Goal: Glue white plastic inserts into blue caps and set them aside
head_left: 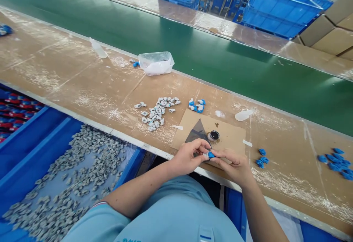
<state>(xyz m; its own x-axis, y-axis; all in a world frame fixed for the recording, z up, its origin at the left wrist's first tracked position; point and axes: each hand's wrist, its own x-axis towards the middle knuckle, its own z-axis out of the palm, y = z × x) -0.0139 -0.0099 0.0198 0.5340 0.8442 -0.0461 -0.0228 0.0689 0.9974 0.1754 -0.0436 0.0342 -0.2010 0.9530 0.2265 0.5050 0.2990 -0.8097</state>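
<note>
Close together at the front edge of the bench, both hands pinch one small blue and white piece (210, 155). My left hand (190, 156) has its fingers closed on the piece's pale end. From the other side, my right hand (234, 164) grips the blue end between thumb and fingers. Just beyond them a cardboard sheet (231, 128) carries a dark triangular sheet (196, 130) and a small round pot of black liquid (214, 135). Blue and white pieces (200, 107) lie at the cardboard's back edge, with a pile of grey-white pieces (156, 114) to the left.
Blue pieces (335, 163) lie at the right. A clear plastic tub (156, 64) and white bottles (98, 48) stand or lie further back. A green conveyor belt (182, 49) runs behind the bench. At lower left is a blue bin (35, 144) of grey pieces.
</note>
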